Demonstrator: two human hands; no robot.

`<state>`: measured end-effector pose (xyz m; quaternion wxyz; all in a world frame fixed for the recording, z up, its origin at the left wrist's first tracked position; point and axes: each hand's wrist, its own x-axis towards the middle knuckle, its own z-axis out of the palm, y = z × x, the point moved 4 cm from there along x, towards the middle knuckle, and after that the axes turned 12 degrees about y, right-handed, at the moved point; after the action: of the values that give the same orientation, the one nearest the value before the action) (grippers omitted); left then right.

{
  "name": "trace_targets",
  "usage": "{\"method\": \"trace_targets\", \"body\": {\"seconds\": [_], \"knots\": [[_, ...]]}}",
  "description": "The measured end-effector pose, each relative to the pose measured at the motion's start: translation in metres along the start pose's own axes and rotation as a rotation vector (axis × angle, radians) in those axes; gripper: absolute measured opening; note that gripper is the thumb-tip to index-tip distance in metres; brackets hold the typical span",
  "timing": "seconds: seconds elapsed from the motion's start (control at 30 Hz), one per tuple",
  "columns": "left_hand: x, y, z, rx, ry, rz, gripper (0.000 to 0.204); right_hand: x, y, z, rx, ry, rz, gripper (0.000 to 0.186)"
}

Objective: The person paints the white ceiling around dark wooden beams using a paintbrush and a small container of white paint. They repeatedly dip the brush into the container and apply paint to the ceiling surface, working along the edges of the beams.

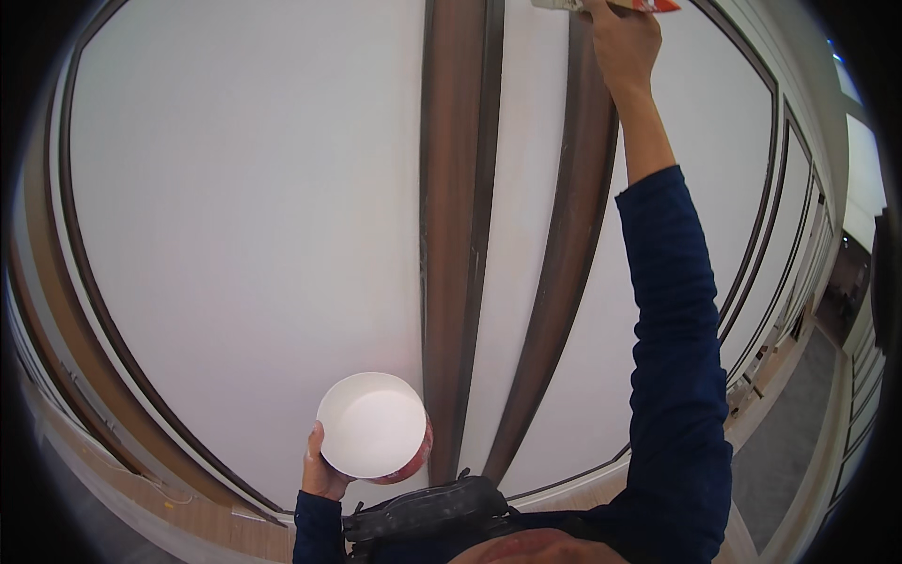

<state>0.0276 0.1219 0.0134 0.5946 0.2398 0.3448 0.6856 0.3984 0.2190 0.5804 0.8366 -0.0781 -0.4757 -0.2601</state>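
My left hand [324, 473] grips the side of a round bucket [371, 423] at waist height, its thumb near the rim. The bucket is white inside, with red showing on its outer wall. My right arm reaches up along the wall, and the right hand [628, 42] is closed around a flat paintbrush [657, 5] at the top edge of the view. The brush's red end points right and its pale, smeared end points left; part of it is cut off. Beside the right hand runs a dark brown vertical strip [564, 244] on the white wall [244, 207].
A second, wider brown strip [454, 207] runs up the wall between the bucket and my right arm. Thin dark frame lines border the white panels. A black bag [427, 508] hangs at my waist. Wood-toned flooring [202, 517] lies below, with a grey floor area [799, 414] at right.
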Motion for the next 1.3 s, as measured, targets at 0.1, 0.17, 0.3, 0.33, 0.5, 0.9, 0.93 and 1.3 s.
{"method": "trace_targets", "body": {"seconds": [0.1, 0.17, 0.3, 0.33, 0.5, 0.9, 0.93, 1.3], "knots": [[-0.002, -0.002, -0.001, 0.005, 0.014, 0.014, 0.081, 0.012, 0.01, 0.025, -0.168, -0.073, -0.144, 0.023], [-0.002, -0.002, 0.001, 0.007, 0.027, 0.03, 0.082, 0.01, 0.029, 0.027, -0.316, -0.186, -0.119, 0.02], [-0.003, -0.005, 0.0, -0.045, 0.059, 0.067, 0.083, -0.005, 0.008, 0.006, -0.339, -0.305, -0.094, 0.019], [-0.004, -0.006, -0.003, -0.06, 0.061, 0.064, 0.083, 0.0, 0.003, 0.002, -0.212, -0.299, -0.027, 0.018], [-0.004, -0.013, -0.009, -0.063, 0.092, 0.055, 0.083, 0.071, 0.064, 0.051, 0.038, -0.351, 0.013, 0.012], [-0.015, 0.0, 0.005, -0.06, 0.137, 0.084, 0.083, 0.083, 0.106, 0.086, 0.024, -0.441, -0.149, 0.027], [-0.019, 0.0, 0.006, -0.063, 0.143, 0.083, 0.083, 0.063, 0.093, 0.073, -0.122, -0.501, -0.148, 0.027], [-0.006, -0.003, 0.005, -0.035, 0.123, 0.042, 0.083, -0.01, 0.028, -0.026, -0.118, -0.562, -0.096, 0.012]]}}
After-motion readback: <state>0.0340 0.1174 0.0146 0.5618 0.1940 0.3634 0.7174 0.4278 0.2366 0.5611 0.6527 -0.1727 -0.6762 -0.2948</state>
